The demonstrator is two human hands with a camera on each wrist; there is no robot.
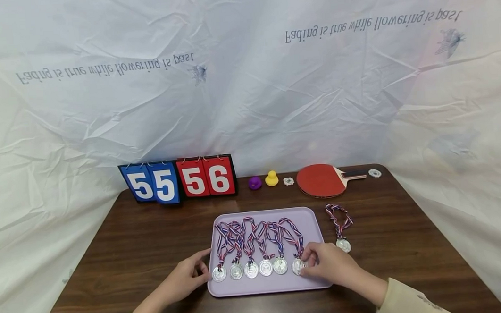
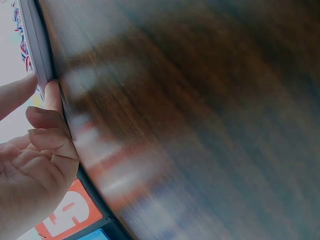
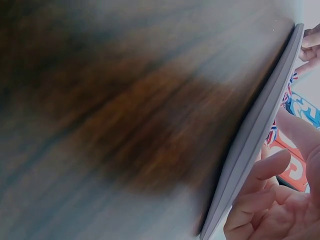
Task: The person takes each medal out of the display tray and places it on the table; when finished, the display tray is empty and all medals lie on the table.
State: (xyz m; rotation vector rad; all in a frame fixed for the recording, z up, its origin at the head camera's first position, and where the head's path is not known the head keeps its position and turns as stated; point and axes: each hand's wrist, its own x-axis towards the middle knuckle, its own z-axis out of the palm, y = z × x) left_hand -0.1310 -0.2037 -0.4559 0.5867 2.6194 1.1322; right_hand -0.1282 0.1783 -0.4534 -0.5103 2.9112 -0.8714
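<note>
Head view, clock centred on tray, 12 = away from the person. Lilac tray (image 1: 278, 285) flat on dark wood table (image 1: 153, 242). Six medals (image 1: 251, 270) on it in one row: silver discs toward 6, red-white-blue ribbons bunched toward 12. Last gap on the 3 o'clock side is wider than the others.

Right hand (image 1: 330, 263) at about 4: fingers bent, thumb and index pinch the end medal (image 1: 297, 266) by its disc, disc lying in the tray. Left hand (image 1: 193, 273) at about 8: thumb and index at the tray's edge, other fingers curled; cannot tell if it grips the rim or only rests against it.

Spare medal (image 1: 343, 244) off the tray at between 2 and 3, disc just beside the right hand, ribbon toward 12.

Back of table: flip scoreboard (image 1: 178, 181) at about 11, blue 55 and red 56. Near 12, purple toy (image 1: 254, 182) and yellow duck (image 1: 271, 178), side by side. White chip (image 1: 288, 181) just before 1, red paddle (image 1: 321, 180) past 1, handle toward 3. Second chip (image 1: 374, 173) at 2, just past the handle end.
</note>
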